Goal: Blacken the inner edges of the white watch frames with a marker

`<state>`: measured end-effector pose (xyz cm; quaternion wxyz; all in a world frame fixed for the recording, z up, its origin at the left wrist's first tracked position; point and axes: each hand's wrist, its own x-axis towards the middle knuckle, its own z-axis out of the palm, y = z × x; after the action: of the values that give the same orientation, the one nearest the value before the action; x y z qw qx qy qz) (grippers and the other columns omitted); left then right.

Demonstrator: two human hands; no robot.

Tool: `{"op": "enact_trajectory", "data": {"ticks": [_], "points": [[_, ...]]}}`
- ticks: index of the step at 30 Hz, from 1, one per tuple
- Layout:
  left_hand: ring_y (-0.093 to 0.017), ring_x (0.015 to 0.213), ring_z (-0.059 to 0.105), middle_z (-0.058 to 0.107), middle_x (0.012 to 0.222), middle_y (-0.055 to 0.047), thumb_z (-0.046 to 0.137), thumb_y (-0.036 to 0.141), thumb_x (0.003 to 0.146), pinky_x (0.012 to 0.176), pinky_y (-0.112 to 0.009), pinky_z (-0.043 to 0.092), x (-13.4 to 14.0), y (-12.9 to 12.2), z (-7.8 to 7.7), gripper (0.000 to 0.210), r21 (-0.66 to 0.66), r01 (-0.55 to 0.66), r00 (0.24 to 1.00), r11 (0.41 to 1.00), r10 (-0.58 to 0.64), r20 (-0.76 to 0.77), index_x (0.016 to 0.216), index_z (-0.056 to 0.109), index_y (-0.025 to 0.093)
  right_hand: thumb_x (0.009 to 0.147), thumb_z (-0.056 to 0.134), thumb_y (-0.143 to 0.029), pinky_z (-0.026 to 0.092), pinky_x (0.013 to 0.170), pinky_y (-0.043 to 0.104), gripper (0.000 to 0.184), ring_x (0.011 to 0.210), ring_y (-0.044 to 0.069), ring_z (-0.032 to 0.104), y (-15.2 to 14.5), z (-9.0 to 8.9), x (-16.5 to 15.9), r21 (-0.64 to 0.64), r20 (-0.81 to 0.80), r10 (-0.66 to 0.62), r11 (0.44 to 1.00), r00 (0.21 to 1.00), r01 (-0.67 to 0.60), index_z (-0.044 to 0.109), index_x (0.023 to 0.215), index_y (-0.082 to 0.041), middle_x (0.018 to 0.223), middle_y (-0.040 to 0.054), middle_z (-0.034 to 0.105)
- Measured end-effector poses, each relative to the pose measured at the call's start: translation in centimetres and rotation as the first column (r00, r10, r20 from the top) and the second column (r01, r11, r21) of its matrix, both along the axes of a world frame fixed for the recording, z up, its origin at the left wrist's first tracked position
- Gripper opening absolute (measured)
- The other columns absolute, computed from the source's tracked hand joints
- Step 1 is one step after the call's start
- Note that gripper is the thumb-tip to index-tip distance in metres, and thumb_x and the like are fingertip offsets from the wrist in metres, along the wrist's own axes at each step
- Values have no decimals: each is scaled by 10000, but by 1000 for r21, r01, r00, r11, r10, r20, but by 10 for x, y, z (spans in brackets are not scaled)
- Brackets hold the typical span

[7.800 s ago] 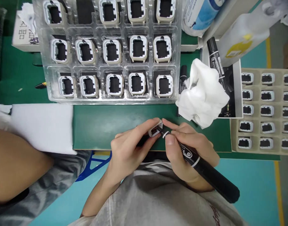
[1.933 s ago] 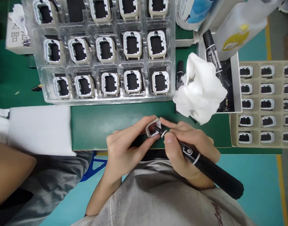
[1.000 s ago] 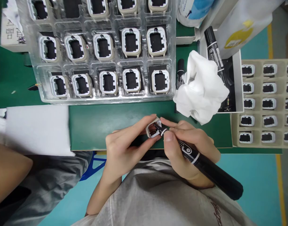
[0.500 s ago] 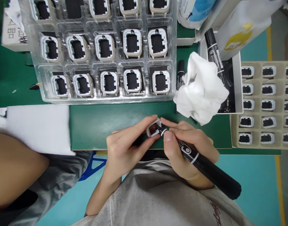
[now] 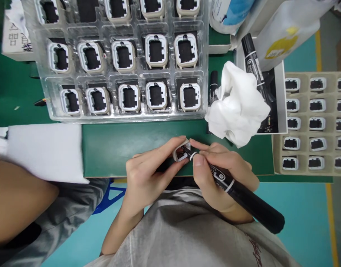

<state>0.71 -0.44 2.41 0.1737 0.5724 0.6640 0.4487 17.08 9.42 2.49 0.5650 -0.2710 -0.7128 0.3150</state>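
Between the thumb and fingers of my left hand is a small beige-and-white watch-case frame, tilted at the table's front edge. My right hand grips a black marker pen like a pencil. The marker's dark tip reaches into the frame's opening; whether it touches the inner wall I cannot make out. Past my hands, a clear plastic tray carries rows of similar frames, each over a dark square pad.
A crumpled white tissue lies right of the tray, by a white box with another marker. White bottles stand behind. A beige tray of frames sits far right. A white cloth and another person's arm are at left.
Both hands keep nearly the same place and grip. The marker's rear end has shifted very slightly; its tip stays inside the frame.
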Motion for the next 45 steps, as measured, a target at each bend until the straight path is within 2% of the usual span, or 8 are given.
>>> {"op": "enact_trajectory", "data": {"ticks": [6, 12, 19, 22, 28, 35, 45], "points": [[-218, 895, 968, 989, 1169, 13, 927, 323, 1173, 859, -297, 825, 0, 0, 0, 404, 4, 18, 1000, 1000, -18, 14, 1569, 897, 392, 964, 830, 33, 897, 874, 370, 334, 618, 182, 830, -1, 0, -1, 1, -30, -12, 1000, 999, 12, 800, 1086, -276, 783, -77, 817], [-220, 882, 966, 988, 1131, 5, 924, 352, 1178, 846, -290, 819, 0, 0, -1, 377, 1, 2, 1000, 1000, -2, -13, 1555, 905, 373, 992, 820, -7, 890, 870, 358, 270, 613, 180, 831, -3, 1, -2, -15, -25, -27, 1000, 999, 26, 791, 1054, -268, 764, -70, 817], [-212, 913, 973, 991, 1210, 11, 906, 293, 1182, 868, -275, 809, 0, 3, 1, 392, 18, 25, 999, 1000, -25, -30, 1565, 899, 378, 1011, 835, -44, 873, 794, 350, 263, 663, 205, 883, -4, 1, -1, -30, -1, -41, 999, 999, 41, 783, 1053, -298, 778, -71, 831], [-218, 919, 974, 991, 1218, 3, 895, 297, 1190, 878, -285, 815, 0, 2, 0, 376, 15, 17, 999, 1000, -17, -40, 1559, 901, 366, 1013, 833, -49, 882, 809, 379, 263, 672, 217, 895, -4, 1, 0, -38, 9, -43, 998, 999, 43, 786, 1055, -305, 792, -70, 853], [-212, 937, 975, 991, 1214, 0, 896, 304, 1190, 881, -273, 814, 1, 0, -1, 344, 13, 1, 999, 1000, 0, -35, 1530, 915, 353, 1031, 820, -30, 899, 872, 407, 287, 534, 159, 748, -4, 1, 0, -24, 21, -8, 1000, 1000, 9, 777, 1070, -311, 771, -87, 834], [-211, 969, 981, 990, 1254, 0, 902, 259, 1180, 899, -269, 812, 2, 1, 1, 369, 13, 8, 999, 1000, -7, -34, 1538, 909, 352, 1009, 824, 3, 899, 877, 397, 283, 585, 166, 786, -3, 3, 0, -12, 7, -2, 1000, 1000, 2, 777, 1060, -271, 783, -64, 843], [-203, 975, 979, 989, 1268, 13, 883, 252, 1195, 929, -277, 816, 3, 1, 2, 364, 12, 11, 999, 1000, -10, -46, 1541, 903, 364, 1014, 833, -9, 894, 891, 390, 301, 550, 155, 755, -4, 3, 2, -38, 15, 5, 999, 1000, -4, 774, 1064, -300, 785, -83, 838]]}}
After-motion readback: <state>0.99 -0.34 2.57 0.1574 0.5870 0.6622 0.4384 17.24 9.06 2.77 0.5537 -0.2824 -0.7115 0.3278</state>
